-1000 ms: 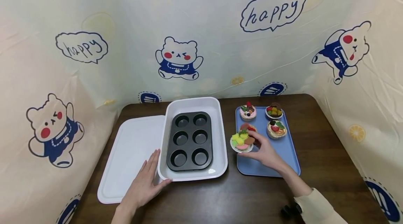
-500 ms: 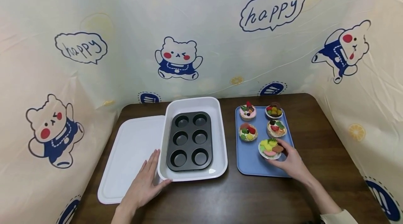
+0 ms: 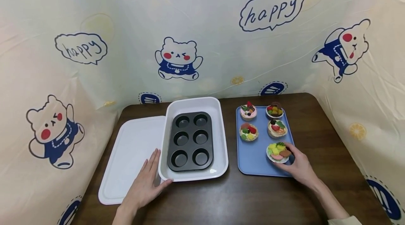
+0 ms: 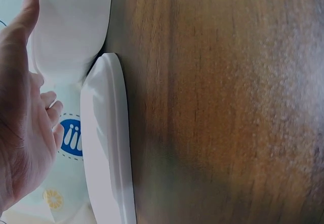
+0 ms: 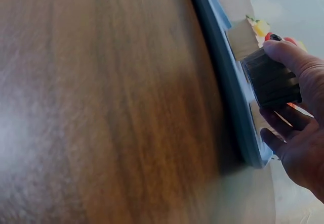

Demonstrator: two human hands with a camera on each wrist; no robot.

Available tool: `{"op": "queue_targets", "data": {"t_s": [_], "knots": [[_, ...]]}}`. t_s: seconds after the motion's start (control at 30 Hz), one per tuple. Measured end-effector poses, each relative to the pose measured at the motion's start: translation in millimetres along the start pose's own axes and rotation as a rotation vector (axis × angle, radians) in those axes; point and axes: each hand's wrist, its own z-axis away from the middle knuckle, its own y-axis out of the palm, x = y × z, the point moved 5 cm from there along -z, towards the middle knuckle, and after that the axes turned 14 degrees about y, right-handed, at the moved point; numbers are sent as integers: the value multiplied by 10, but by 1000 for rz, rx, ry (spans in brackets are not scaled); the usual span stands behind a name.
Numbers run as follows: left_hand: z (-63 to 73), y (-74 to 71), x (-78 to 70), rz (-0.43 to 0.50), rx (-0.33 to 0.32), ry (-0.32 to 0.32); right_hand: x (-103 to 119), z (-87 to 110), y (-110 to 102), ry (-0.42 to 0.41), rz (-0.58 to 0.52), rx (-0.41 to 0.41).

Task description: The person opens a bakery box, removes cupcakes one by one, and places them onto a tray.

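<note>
My right hand point(image 3: 300, 168) pinches a small toy fruit tart point(image 3: 277, 152) in a pale cup, topped with yellow, green, pink and brown pieces. It is at the near right part of the blue tray point(image 3: 251, 163); I cannot tell whether it touches the tray. In the right wrist view the tart's cup point(image 5: 271, 80) looks dark and ribbed, with thumb and fingers around it. My left hand point(image 3: 143, 184) lies with straight fingers along the left near corner of a white tray point(image 3: 219, 147), thumb by its front rim. A dark muffin tin point(image 3: 191, 147) with several cups sits inside.
Farther back on the blue tray stand a pink-topped tart point(image 3: 248, 111), a dark-topped tart point(image 3: 274, 111), a red-and-green tart point(image 3: 249, 132) and a cream tart point(image 3: 277, 129). A flat white board point(image 3: 136, 140) lies left of the white tray. Printed cloth point(image 3: 126, 70) hangs behind the table.
My right hand has carried the tart rightward from the left edge of the blue tray to its near right part, uncovering the red-and-green tart. The left hand stays in place.
</note>
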Motion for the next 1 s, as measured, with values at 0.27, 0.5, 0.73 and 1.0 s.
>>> {"op": "queue_targets", "data": {"t_s": [0.27, 0.5, 0.73, 1.0], "knots": [[-6, 6, -8, -4, -1, -3, -92, -22, -43, 31, 23, -18], [7, -14, -25, -17, -24, 19, -132, -3, -22, 3, 73, -38], [31, -46, -68, -24, -80, 79, -119, 28, -30, -38, 103, -65], [49, -126, -105, -41, -134, 144, -128, 46, -58, -119, 167, -84]]}}
